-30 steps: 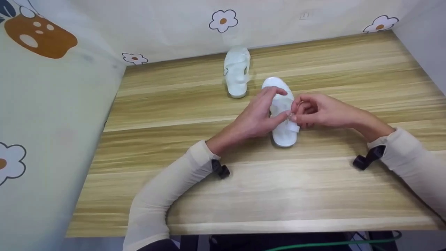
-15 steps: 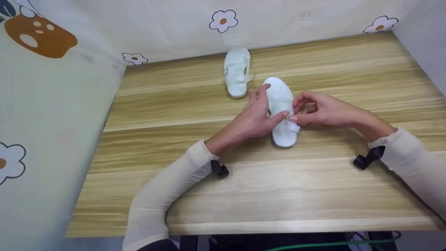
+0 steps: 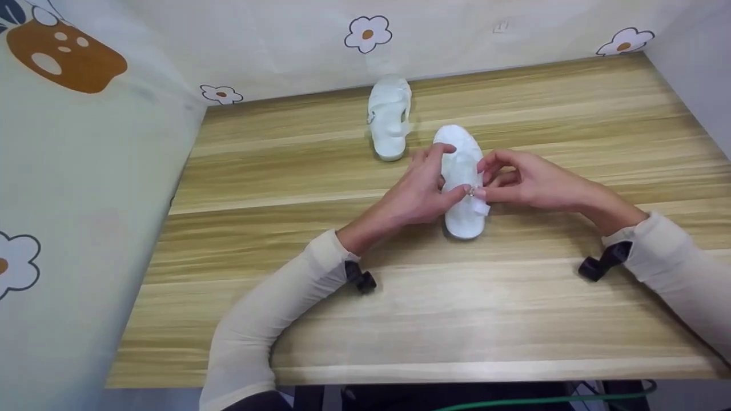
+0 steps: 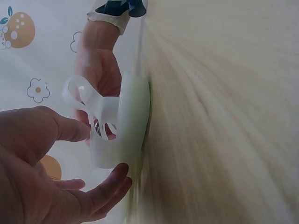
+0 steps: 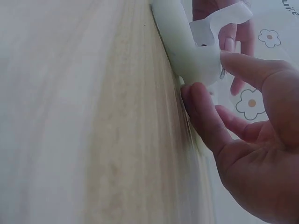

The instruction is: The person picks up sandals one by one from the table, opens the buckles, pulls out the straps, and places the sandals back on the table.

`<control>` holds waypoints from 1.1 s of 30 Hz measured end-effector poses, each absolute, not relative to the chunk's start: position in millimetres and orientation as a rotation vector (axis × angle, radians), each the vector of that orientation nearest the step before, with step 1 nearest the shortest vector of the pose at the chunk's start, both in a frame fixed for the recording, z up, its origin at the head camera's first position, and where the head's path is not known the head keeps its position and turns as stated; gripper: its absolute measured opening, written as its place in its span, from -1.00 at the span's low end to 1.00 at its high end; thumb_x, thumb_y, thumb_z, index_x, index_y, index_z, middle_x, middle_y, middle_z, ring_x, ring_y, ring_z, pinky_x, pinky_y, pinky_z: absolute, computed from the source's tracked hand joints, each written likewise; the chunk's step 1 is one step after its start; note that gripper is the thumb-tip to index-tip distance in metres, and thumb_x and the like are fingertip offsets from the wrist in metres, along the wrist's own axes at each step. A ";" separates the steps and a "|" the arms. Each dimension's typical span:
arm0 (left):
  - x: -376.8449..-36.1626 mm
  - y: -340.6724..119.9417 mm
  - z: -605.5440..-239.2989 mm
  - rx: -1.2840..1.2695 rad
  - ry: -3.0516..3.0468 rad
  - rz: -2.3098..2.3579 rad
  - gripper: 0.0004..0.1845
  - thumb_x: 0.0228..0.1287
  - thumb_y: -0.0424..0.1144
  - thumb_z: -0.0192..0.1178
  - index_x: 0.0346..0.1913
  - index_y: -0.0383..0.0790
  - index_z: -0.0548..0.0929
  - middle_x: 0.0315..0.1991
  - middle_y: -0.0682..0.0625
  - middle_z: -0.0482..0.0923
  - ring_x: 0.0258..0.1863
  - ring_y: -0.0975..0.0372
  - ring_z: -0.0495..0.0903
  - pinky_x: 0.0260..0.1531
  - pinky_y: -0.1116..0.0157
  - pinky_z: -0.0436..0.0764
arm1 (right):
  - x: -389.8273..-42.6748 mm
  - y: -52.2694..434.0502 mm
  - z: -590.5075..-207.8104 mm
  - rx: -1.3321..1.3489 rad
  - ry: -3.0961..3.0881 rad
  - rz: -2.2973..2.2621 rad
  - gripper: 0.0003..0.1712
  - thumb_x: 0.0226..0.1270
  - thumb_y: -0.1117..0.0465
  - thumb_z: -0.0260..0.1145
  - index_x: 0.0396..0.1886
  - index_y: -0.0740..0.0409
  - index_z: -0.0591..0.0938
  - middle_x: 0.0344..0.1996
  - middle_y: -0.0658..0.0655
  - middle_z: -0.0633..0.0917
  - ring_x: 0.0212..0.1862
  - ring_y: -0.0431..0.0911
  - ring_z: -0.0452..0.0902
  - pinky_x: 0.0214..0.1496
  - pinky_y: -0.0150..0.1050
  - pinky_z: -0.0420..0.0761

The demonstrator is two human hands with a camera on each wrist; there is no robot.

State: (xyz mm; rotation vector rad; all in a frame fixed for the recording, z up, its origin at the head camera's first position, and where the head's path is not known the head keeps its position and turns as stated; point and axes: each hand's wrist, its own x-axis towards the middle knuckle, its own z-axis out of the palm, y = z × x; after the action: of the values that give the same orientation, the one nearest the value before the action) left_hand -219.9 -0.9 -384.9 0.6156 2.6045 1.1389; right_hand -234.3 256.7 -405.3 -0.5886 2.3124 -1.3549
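Note:
Two white sandals lie on the wooden table (image 3: 514, 297). The near sandal (image 3: 460, 142) (image 4: 133, 116) (image 5: 187, 42) lies flat, toe pointing away. My left hand (image 3: 442, 180) (image 4: 100, 154) holds it from the left, thumb on the small metal buckle (image 3: 472, 192) (image 4: 97, 128) of the strap (image 4: 88, 95), fingers along the sole's side. My right hand (image 3: 485, 180) (image 5: 208, 77) pinches the same strap from the right, its lower fingers against the sole edge. The far sandal (image 3: 389, 117) lies untouched behind.
Flower-printed fabric walls (image 3: 365, 34) close the table at the back and the left (image 3: 68, 171). A plain wall (image 3: 702, 63) stands at the right. Black wrist camera mounts (image 3: 361, 279) (image 3: 599, 264) hang near the tabletop. A green cable (image 3: 542, 397) runs below the front edge.
My left fingers slid off the sandal's front to its left side, then curled back over its edge. Both thumbs stay at the buckle; the sandal has barely shifted.

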 end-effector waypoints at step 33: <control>-290.2 26.9 -393.5 0.477 2.677 1.616 -0.34 0.26 -0.58 0.26 0.40 -0.07 0.53 0.47 0.01 0.50 0.57 0.27 0.34 0.51 0.46 0.29 | -278.4 217.9 -397.9 -0.385 2.445 -1.648 -0.55 0.62 0.21 0.29 0.39 0.23 0.51 0.44 0.25 0.58 0.52 0.11 0.49 0.36 -0.48 0.54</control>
State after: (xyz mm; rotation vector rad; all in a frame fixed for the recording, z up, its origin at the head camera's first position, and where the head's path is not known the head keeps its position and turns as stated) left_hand -290.2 26.9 -393.5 0.4767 2.6768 1.6163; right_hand -278.4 217.9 -397.9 -0.3853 2.4448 -1.6483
